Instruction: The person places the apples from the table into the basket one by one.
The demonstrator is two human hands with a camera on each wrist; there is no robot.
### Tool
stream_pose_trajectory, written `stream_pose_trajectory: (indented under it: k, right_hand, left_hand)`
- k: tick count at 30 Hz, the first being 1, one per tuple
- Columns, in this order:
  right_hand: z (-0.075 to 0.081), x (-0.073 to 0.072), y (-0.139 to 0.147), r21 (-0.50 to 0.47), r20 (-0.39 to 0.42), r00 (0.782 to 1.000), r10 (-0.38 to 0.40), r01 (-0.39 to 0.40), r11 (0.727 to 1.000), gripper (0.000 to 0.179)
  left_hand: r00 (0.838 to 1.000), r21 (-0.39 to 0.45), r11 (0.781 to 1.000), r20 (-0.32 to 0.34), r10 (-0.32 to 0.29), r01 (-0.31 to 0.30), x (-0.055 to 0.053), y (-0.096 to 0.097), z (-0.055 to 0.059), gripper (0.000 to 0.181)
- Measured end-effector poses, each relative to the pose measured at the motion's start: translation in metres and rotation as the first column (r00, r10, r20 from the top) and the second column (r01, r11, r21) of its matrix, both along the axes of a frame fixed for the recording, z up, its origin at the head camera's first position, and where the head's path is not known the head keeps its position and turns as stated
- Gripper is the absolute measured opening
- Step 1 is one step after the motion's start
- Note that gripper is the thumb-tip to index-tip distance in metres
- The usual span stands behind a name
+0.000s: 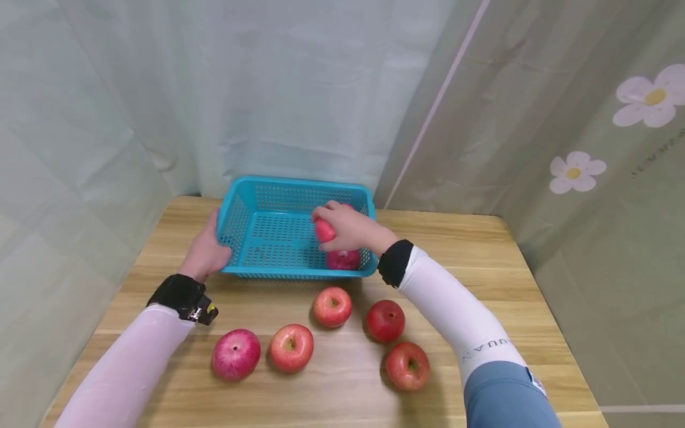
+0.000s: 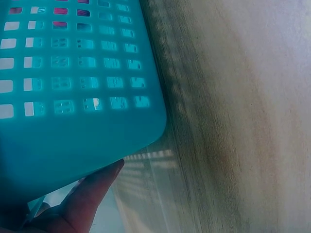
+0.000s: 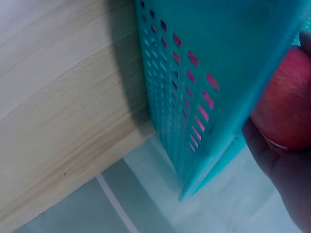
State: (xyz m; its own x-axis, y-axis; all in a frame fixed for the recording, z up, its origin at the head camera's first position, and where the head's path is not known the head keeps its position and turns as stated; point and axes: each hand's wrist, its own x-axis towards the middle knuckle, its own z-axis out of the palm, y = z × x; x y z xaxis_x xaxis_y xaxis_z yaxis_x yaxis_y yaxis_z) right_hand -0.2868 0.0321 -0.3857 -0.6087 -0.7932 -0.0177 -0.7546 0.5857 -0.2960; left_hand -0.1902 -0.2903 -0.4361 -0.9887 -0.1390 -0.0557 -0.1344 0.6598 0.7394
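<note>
Nearest the viewer, on a wooden bench (image 1: 471, 249), five red apples (image 1: 291, 348) lie spread out. Beyond them, towards the far edge, sits a blue plastic basket (image 1: 299, 273). The left hand (image 1: 207, 248) has its fingers gripping the basket's left end. At the right end, the fingers of the right hand (image 1: 350, 226) curl round another apple (image 1: 324, 230), near red fruit (image 1: 343, 260) inside. Behind hangs a pale curtain (image 1: 299, 89).

White sleeve (image 1: 452, 306) — letters (image 1: 487, 346) like "UUAN"; flowered curtain (image 1: 605, 238) — slanted wording (image 1: 657, 154) like "SUMM", partly unclear.
</note>
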Motion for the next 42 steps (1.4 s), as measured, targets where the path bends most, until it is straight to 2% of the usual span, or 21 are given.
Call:
stream_pose_trajectory:
  k: [5, 17, 28, 34, 42]
  right_hand:
    - [-0.008, -0.006, -0.011, 0.082, -0.017, 1.000, 0.018, -0.016, 0.996, 0.062]
    - [-0.012, -0.007, -0.019, 0.162, -0.011, 0.999, 0.037, -0.035, 0.986, 0.064]
    - [-0.017, -0.011, -0.025, 0.187, -0.071, 0.997, 0.043, -0.029, 0.982, 0.065]
    - [-0.030, -0.011, -0.023, 0.187, -0.120, 0.992, 0.046, -0.023, 0.982, 0.066]
    - [-0.040, -0.008, -0.020, 0.205, -0.137, 0.990, 0.022, 0.006, 0.979, 0.067]
  left_hand:
    - [1.000, 0.008, 1.000, 0.016, 0.002, -0.003, 0.001, 0.003, 0.001, 0.108]
    - [1.000, 0.016, 1.000, 0.023, -0.002, 0.001, -0.002, 0.006, -0.002, 0.108]
    - [1.000, 0.016, 1.000, 0.022, 0.000, -0.001, 0.001, 0.006, 0.001, 0.108]
    - [1.000, 0.019, 1.000, 0.010, 0.002, -0.002, 0.002, 0.008, 0.002, 0.109]
    - [1.000, 0.020, 1.000, 0.031, -0.001, 0.000, 0.004, 0.009, 0.002, 0.108]
